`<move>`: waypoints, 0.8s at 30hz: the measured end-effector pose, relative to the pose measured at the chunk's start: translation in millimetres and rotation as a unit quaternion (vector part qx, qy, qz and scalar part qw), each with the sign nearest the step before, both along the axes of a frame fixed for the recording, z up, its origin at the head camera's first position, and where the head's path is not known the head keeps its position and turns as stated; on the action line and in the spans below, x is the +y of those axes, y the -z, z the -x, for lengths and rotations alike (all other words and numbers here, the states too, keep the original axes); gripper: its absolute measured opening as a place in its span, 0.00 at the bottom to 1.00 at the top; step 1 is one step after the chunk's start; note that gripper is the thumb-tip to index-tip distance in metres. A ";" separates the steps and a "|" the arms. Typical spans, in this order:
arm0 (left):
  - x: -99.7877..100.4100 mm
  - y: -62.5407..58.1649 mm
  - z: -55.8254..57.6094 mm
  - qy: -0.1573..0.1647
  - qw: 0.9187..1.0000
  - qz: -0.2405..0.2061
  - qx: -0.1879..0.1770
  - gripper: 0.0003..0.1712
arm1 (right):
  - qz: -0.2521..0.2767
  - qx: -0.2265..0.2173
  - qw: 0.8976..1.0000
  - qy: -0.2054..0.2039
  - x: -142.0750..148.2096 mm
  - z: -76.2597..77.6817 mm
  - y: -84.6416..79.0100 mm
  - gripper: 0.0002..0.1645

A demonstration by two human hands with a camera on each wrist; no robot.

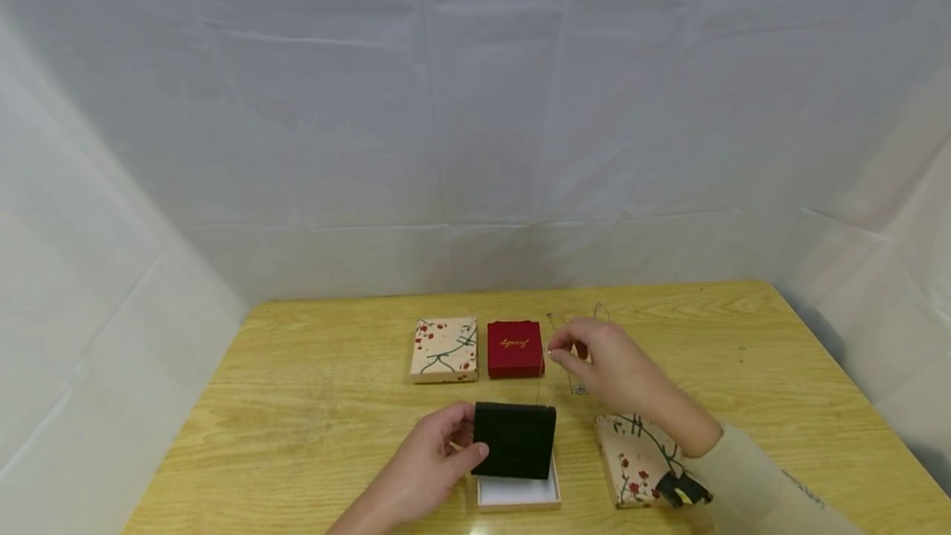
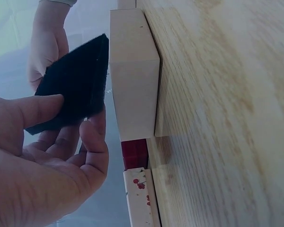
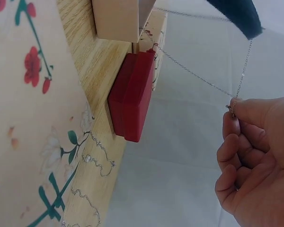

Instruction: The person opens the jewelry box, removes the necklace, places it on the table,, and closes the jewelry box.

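Observation:
In the head view my left hand (image 1: 427, 465) grips a thin black jewellery-box pad (image 1: 514, 441) at its left edge, thumb on the face towards me. The pad is tilted up above an open box base (image 1: 518, 505) with a white inside. My right hand (image 1: 612, 362), up and to the right of the pad, pinches one end of a fine silver necklace (image 3: 194, 73) between thumb and forefinger. Two strands of its chain run from those fingertips towards the pad in the right wrist view. How the chain fastens on the pad is hidden.
A red box (image 1: 515, 345) with gold lettering stands behind the pad, beside a cream floral box (image 1: 446, 351). Another floral box piece (image 1: 631, 461) lies under my right forearm. More silver chain (image 3: 104, 158) lies on the wooden table (image 1: 312, 386), partly behind my right hand.

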State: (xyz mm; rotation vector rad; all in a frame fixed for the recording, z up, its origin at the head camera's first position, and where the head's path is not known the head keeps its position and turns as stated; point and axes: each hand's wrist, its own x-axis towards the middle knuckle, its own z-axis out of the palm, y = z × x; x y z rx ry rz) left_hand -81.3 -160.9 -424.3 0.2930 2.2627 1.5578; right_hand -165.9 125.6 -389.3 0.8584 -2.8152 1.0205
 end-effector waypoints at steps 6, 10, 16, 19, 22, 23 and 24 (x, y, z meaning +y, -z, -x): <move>-0.4 -1.8 -0.3 0.006 1.000 -0.001 0.001 0.15 | 0.000 -0.018 1.000 0.009 0.9 0.2 -0.2 0.03; -0.8 -1.8 -0.7 0.009 1.000 -0.003 0.004 0.14 | 0.004 -0.027 1.000 0.010 2.0 1.2 0.5 0.03; -1.0 -3.2 -1.8 0.010 1.000 -0.002 0.000 0.12 | 0.009 -0.030 0.999 0.011 3.5 2.8 1.1 0.03; -1.3 -3.9 -2.0 0.010 1.000 -0.003 -0.004 0.12 | 0.008 -0.029 0.999 0.012 4.3 3.0 0.7 0.03; -1.5 -4.4 -2.0 0.008 1.000 -0.005 -0.009 0.12 | 0.006 -0.026 1.000 0.011 5.2 3.2 0.2 0.03; -1.6 -4.4 -2.0 0.007 1.000 -0.005 -0.010 0.13 | 0.005 -0.024 1.000 0.011 5.5 3.4 0.0 0.03; -1.8 -4.3 -2.0 0.005 1.000 -0.005 -0.010 0.13 | 0.005 -0.024 1.000 0.010 5.8 3.3 -0.4 0.03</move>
